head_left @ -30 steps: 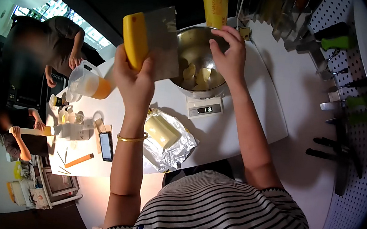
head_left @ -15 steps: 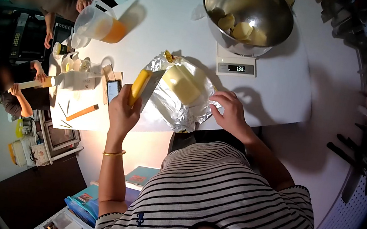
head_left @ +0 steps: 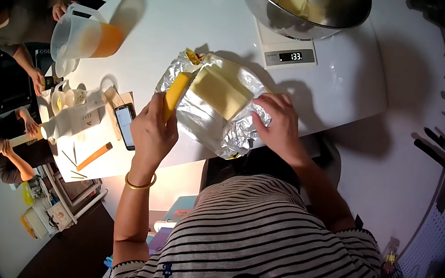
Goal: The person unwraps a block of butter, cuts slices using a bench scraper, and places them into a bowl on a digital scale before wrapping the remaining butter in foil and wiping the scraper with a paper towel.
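Observation:
A pale yellow block of butter [head_left: 221,92] lies on its unfolded foil wrapper [head_left: 197,120] at the near side of the table. My left hand [head_left: 153,130] is closed around the yellow handle of a bench scraper [head_left: 176,94], held upright at the butter's left side. Its blade is seen nearly edge-on, so whether it touches the butter is unclear. At the right end of the block, my right hand [head_left: 280,121] rests by the foil, thumb and fingers bent and apart.
Beyond the foil, a kitchen scale [head_left: 288,55] reading 133 carries a metal bowl [head_left: 314,25] with butter pieces. Left are a phone [head_left: 125,126], an orange strip [head_left: 95,156] and a plastic jug [head_left: 82,35] of orange contents. Two people stand at the left side.
The scraper has turned more edge-on beside the butter. My right hand has come slightly closer over the foil's right side. The view has shifted, and the scale still reads 133.

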`<state>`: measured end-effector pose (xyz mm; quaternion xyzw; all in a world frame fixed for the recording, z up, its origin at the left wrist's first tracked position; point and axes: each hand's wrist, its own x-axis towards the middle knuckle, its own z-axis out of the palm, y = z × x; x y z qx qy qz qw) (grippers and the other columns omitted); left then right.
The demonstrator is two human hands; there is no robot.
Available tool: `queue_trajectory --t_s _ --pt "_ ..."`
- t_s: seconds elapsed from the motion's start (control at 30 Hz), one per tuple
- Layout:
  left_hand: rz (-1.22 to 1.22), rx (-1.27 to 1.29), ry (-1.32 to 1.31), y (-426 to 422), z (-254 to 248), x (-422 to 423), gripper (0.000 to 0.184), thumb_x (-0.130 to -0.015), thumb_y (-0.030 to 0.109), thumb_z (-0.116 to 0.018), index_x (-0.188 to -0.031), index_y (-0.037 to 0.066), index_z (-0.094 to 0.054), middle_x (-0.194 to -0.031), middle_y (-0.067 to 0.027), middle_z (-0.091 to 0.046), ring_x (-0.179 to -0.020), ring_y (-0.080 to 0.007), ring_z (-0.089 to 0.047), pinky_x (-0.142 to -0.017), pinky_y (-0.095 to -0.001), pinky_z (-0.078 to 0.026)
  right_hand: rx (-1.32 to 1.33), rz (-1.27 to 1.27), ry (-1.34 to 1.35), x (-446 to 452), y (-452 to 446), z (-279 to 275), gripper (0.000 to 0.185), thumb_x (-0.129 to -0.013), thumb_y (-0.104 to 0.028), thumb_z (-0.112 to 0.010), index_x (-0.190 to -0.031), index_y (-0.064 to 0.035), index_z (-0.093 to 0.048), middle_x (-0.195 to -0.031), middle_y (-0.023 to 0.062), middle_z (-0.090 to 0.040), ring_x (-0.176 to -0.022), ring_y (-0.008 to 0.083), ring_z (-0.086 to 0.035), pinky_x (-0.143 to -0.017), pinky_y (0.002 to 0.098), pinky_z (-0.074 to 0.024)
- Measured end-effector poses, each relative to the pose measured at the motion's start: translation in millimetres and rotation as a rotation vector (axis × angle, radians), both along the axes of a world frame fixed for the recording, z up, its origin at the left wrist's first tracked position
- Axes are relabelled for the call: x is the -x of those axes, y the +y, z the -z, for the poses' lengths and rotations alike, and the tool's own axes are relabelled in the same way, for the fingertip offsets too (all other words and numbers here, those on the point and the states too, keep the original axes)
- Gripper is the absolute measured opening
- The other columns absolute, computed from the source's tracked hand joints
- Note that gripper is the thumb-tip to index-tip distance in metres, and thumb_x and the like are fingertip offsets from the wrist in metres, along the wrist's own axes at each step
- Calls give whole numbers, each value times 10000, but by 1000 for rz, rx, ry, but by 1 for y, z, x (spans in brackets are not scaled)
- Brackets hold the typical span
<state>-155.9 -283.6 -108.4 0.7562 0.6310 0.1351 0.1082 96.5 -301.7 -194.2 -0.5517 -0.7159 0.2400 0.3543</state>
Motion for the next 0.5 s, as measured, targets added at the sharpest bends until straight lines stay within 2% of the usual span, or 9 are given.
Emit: queue_trajectory --t_s 0.07,0.17,0.3,0.33,0.5 --pt "6 25 -12 4 7 0 263 -760 44 -635 -989 33 -506 -672 -172 -577 -569 -347 -578 -495 -375 -451 42 -11 -57 13 1 4 274 -689 -153 -696 -943 -60 -654 -933 84 -611 -898 280 -546 -785 384 -450" --pt "-8 68 -30 9 13 -1 251 -770 43 -632 -979 15 -495 -667 -192 -561 -563 -358 -568 -495 -372 -445 25 -17 -96 30 6 3 294 -682 -167 -704 -955 -71 -655 -949 75 -606 -911 273 -540 -788 387 -444" --pt "6 120 -15 14 16 2 273 -766 44 -628 -1000 16 -491 -645 -186 -562 -548 -361 -569 -486 -380 -445 25 -31 -181 48 18 4 347 -661 -201 -730 -981 -91 -657 -1027 59 -578 -1006 248 -480 -789 392 -389" --pt "15 143 -5 16 17 2 286 -765 41 -622 -1016 14 -488 -637 -185 -564 -543 -362 -570 -480 -386 -444 53 -59 -183 52 21 7 393 -650 -215 -741 -1009 -86 -651 -1042 59 -570 -1025 252 -458 -797 396 -349" --pt "87 143 89 23 18 -2 328 -747 16 -604 -1040 -1 -459 -629 -187 -571 -528 -367 -569 -457 -405 -435 141 -81 -244 61 32 14 423 -646 -218 -737 -1020 -50 -632 -1004 59 -585 -996 236 -457 -826 397 -311"
